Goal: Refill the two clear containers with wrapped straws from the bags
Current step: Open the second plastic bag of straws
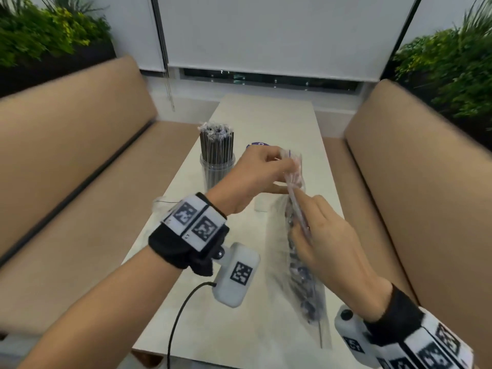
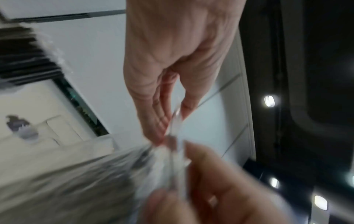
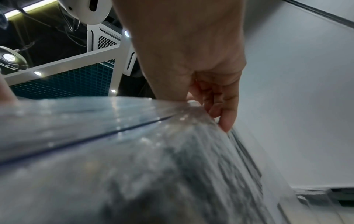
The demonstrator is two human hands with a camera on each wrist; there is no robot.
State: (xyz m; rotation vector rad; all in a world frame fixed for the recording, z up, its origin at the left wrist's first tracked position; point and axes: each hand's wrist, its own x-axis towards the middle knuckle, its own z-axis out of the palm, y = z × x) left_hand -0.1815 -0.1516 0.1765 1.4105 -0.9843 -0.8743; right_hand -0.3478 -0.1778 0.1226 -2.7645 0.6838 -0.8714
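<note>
A clear plastic bag of wrapped dark straws (image 1: 300, 262) hangs over the table's middle, lifted between both hands. My left hand (image 1: 261, 171) pinches the bag's top edge (image 2: 177, 125) between thumb and fingers. My right hand (image 1: 319, 235) grips the bag's side a little lower, fingers curled round the plastic (image 3: 210, 121). A clear container (image 1: 217, 166) packed with wrapped dark straws stands upright on the table to the left of my left hand. A second container is not plainly seen; a purple-edged object (image 1: 257, 144) peeks out behind my left hand.
The pale narrow table (image 1: 239, 302) runs between two tan bench seats (image 1: 80, 169) (image 1: 426, 169). A black cable (image 1: 181, 315) trails from my left wrist camera over the near table edge. Planters stand behind both benches; a blind covers the window ahead.
</note>
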